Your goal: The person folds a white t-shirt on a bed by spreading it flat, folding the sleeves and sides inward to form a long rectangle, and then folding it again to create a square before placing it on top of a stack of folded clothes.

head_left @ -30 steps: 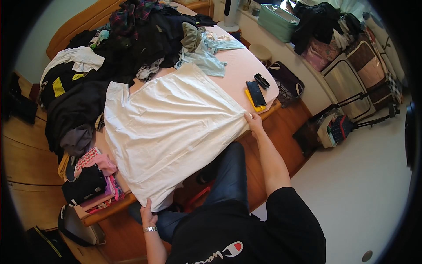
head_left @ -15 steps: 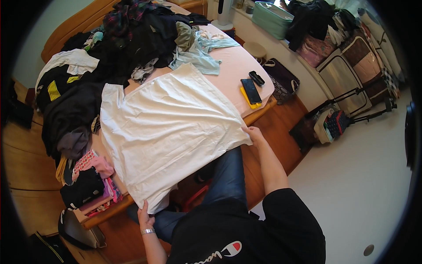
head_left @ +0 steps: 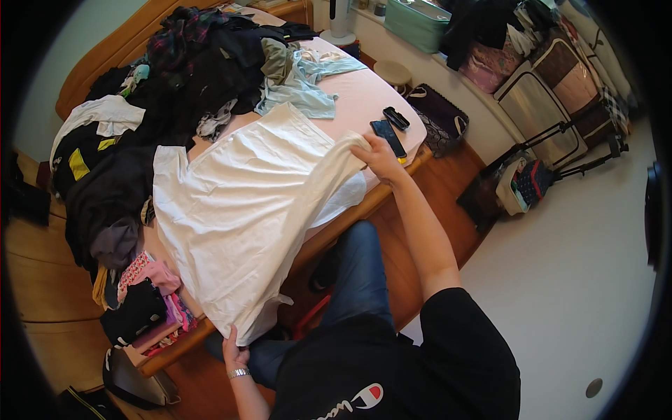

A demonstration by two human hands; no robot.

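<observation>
A white T-shirt (head_left: 224, 210) lies spread over the near corner of the bed, wrinkled, with one sleeve toward the dark clothes. My right hand (head_left: 381, 159) is closed on its right edge and holds that part raised above the bed, so the cloth folds over toward the middle. At the lower left my left hand (head_left: 236, 351) grips the bottom corner, which hangs past the bed's wooden edge over my lap. A metal watch (head_left: 239, 373) is on my left wrist.
Dark clothes (head_left: 203, 77) are heaped across the bed (head_left: 392, 98). A light blue garment (head_left: 304, 87) lies beyond the shirt. A phone (head_left: 388, 138) and a black case (head_left: 396, 117) rest near the right corner. Folded pink clothes (head_left: 161, 278) are stacked at left. A folding cart (head_left: 560, 150) stands right.
My right hand has lifted the shirt's right edge and carried it up and left, folding the cloth inward. My left hand has kept its grip at the bottom corner.
</observation>
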